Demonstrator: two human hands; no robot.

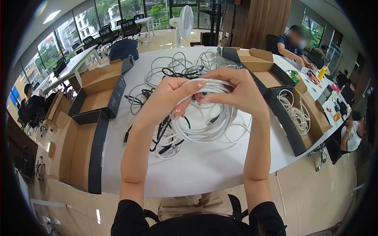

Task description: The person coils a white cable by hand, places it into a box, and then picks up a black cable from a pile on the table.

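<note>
A coiled white cable hangs in loops between both hands, raised above the table. My left hand is closed round the left upper part of the coil, thumb across the strands. My right hand grips the top right of the same loops, its fingers curled over them. Beneath and behind the coil, black cables lie tangled on the white table. Grey and white cables spread in loose loops toward the far edge.
Two open cardboard boxes stand at the left side of the table. On the right, one open box holds a white cable coil, with another open box behind it. A white fan stands beyond. Several people sit at nearby tables.
</note>
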